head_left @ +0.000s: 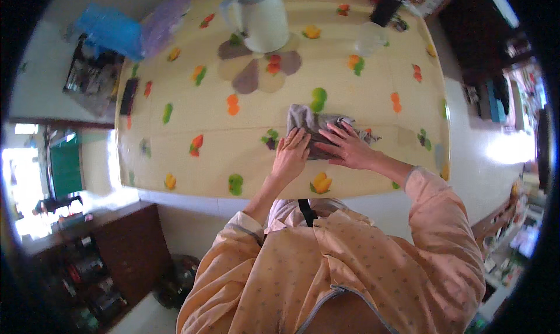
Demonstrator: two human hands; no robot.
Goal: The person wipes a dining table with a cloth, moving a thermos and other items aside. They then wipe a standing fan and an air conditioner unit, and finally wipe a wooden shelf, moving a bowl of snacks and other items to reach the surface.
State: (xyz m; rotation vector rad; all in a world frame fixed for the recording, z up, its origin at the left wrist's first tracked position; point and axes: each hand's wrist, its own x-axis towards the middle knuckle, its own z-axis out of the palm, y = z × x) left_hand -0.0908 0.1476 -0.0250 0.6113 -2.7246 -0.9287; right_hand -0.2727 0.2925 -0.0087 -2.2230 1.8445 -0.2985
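Observation:
A crumpled grey cloth point(303, 117) lies on the tablecloth near the table's front edge, partly covered by my hands. My left hand point(291, 154) rests on its left edge, fingers stretched forward and close together. Spread across the cloth's right part are the fingers of my right hand point(349, 148), palm down. Neither hand has its fingers wrapped round the cloth. The tablecloth point(256, 159) is pale yellow with printed fruit and vegetables.
Farther back stand a white jug point(263, 22) with a handle, a clear container point(370, 39) and a black cylinder point(389, 6). A dark flat object point(129, 96) lies by the left edge. Blue point(108, 28) and purple plastic bags point(166, 25) are at the back left corner.

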